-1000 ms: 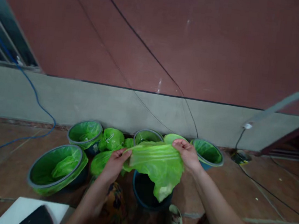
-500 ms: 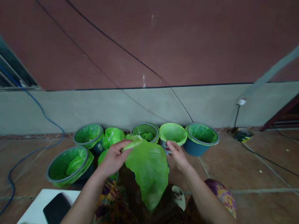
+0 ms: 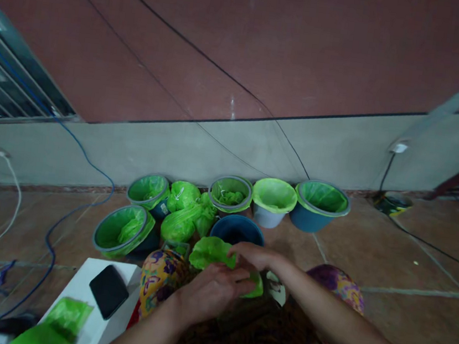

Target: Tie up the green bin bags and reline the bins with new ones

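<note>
My left hand and my right hand are close together over my lap, both closed on a thin green plastic bag. The bag is bunched, with one part fanning out at the left and another showing below the fingers. My fingertips partly hide each other. Just beyond my hands stands a dark blue bucket with no liner showing. Behind it are a grey bucket and a white bucket, both lined with green bags. Stuffed green bags lie to the left of the blue bucket.
A larger lined blue bucket stands at the right of the row. Two more lined buckets are at the left, one nearer. A phone and green plastic lie on a white box. A blue cable crosses the floor.
My hands have come together and down toward my lap. The bag, spread out and hanging before, is now gathered between them, and the dark blue bucket behind it shows.
</note>
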Available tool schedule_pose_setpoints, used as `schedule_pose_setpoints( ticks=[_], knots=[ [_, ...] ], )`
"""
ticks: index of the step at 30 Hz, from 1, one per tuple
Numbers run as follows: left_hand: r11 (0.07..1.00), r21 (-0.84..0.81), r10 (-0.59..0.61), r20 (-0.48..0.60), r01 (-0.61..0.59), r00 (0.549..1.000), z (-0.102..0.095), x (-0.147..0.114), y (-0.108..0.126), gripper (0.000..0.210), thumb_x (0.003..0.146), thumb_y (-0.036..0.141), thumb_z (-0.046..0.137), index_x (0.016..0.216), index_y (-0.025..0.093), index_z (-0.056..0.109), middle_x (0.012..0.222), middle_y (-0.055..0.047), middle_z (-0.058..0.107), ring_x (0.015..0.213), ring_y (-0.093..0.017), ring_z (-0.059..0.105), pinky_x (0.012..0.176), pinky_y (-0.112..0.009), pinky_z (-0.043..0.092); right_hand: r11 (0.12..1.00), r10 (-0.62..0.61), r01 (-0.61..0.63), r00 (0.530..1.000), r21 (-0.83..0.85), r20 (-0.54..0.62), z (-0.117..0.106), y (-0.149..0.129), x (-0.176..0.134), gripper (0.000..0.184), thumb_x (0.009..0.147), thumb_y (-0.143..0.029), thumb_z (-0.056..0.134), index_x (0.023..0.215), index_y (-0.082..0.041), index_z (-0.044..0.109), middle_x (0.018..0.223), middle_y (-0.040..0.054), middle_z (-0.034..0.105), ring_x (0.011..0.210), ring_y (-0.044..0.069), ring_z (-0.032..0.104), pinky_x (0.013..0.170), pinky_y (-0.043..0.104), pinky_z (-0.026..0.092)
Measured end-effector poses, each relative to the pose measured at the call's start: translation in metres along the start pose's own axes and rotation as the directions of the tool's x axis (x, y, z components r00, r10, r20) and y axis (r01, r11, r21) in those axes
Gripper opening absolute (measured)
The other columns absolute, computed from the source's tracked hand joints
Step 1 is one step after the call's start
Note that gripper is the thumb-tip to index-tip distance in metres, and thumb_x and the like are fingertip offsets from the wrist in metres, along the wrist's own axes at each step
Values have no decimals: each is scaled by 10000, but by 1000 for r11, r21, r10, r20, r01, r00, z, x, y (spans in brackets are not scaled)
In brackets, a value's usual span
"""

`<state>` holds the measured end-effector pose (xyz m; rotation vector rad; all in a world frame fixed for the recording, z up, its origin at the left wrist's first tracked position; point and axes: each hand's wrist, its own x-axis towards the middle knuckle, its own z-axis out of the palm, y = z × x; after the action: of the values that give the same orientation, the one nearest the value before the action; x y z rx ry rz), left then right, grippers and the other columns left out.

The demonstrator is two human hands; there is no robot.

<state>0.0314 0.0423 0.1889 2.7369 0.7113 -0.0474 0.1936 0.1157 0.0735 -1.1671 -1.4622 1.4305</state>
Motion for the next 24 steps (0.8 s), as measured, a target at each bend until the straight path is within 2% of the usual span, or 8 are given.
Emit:
schedule_pose_setpoints(
  ticks=[3, 5, 7, 10, 14, 17, 19, 24],
  knots=[
    [1000, 15, -4, 26, 4, 1000, 7, -8, 2, 296, 930, 128, 427, 1132, 236, 614, 1083, -27, 675, 900, -169, 653, 797, -259, 495, 987, -10, 9, 1000, -161, -5, -16, 3, -1, 90, 514, -151, 712, 586, -205, 710, 452, -36, 587, 450, 123, 495, 476, 243, 366],
    [999, 28, -42, 40, 41, 998, 14, -15, 0, 276, 939, 139, 415, 1114, 229, 610, 1037, -22, 682, 865, -165, 654, 765, -251, 498, 943, -47, 2, 991, -332, -128, -37, -2, 1, 169, 544, -138, 680, 682, -218, 736, 534, -22, 636, 493, 129, 527, 498, 239, 369],
    [994, 48, -101, 61, 99, 993, 21, -21, -4, 285, 930, 127, 412, 1128, 214, 597, 1028, -30, 685, 851, -171, 658, 743, -256, 509, 894, -100, -50, 946, -445, -307, -60, -10, 2, 190, 620, -177, 643, 780, -211, 739, 626, 0, 677, 541, 137, 557, 530, 244, 392],
    [982, 63, -182, 61, 178, 981, 30, -29, -14, 386, 889, 77, 422, 1234, 197, 547, 1064, -55, 686, 884, -187, 665, 757, -278, 526, 910, -136, -86, 863, -406, -487, -90, -18, -1, 187, 687, -257, 615, 820, -177, 719, 662, 20, 683, 553, 137, 556, 540, 247, 413],
    [947, 21, -318, -70, 320, 945, 39, -37, -34, 418, 836, 41, 446, 1201, 203, 570, 1035, -56, 694, 925, -181, 664, 801, -274, 528, 966, -209, 56, 743, -253, -636, -113, -32, -17, 270, 712, -387, 632, 824, -149, 696, 625, 10, 638, 508, 118, 512, 499, 243, 430],
    [897, 15, -423, -255, 441, 869, 46, -41, -57, 358, 828, 53, 454, 1113, 195, 619, 1004, -64, 705, 911, -187, 671, 818, -292, 536, 972, -232, 120, 608, -200, -759, -123, -49, -32, 311, 706, -418, 668, 846, -141, 691, 668, 17, 649, 500, 111, 537, 483, 240, 462],
    [869, 11, -449, -406, 496, 796, 49, -44, -77, 337, 824, 57, 452, 1066, 192, 644, 1009, -70, 712, 920, -195, 673, 839, -311, 543, 971, -239, 139, 532, -195, -812, -129, -59, -40, 314, 700, -416, 688, 852, -141, 687, 670, 16, 648, 479, 107, 547, 456, 231, 466],
    [854, -52, -366, -768, 518, 526, 42, -52, -121, 245, 812, 97, 472, 907, 177, 684, 1091, -94, 708, 1002, -221, 667, 937, -368, 533, 956, -270, 219, 392, -195, -880, -143, -68, -53, 305, 688, -413, 723, 836, -151, 671, 643, -1, 634, 456, 109, 558, 435, 234, 487]
  ],
)
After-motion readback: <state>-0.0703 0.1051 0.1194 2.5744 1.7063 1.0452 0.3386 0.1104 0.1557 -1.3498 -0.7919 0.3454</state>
